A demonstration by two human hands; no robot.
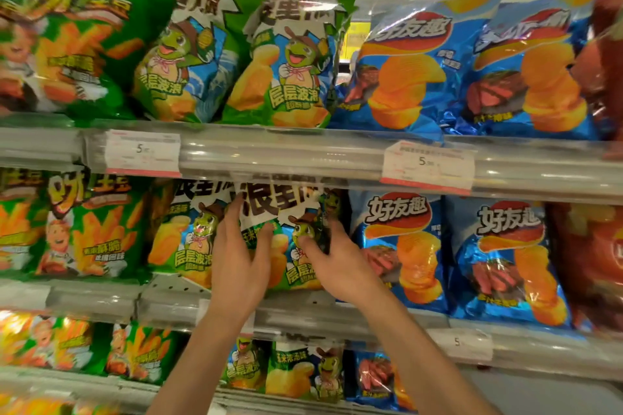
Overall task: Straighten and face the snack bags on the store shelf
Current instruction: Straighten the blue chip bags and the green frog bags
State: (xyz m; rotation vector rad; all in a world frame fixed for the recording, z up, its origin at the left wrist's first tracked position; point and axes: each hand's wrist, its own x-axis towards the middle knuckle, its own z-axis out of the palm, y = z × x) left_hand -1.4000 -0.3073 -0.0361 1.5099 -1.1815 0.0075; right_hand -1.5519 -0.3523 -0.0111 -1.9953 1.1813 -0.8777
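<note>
We face a store shelf unit [303,158] with three tiers of snack bags. At twelve o'clock on the top tier stand two green turtle-print bags [283,64]. At two o'clock, blue chip bags [404,71] lean against each other; at ten o'clock sit green bags with orange sticks [67,44]. White price tags [143,153] hang on the rail at nine and three o'clock.

In the centre, on the middle tier, stands the green turtle bag [279,212] we are handling, upright and facing us, its top tucked under the rail above. A matching bag [188,239] stands just beside it at nine o'clock, and blue bags [401,246] at three o'clock.

Our left hand [239,263] grips the bag's left edge, fingers reaching up beside it, thumb on its front. Our right hand [340,263] holds the right edge, thumb pressed on the front, fingers curled behind.
</note>
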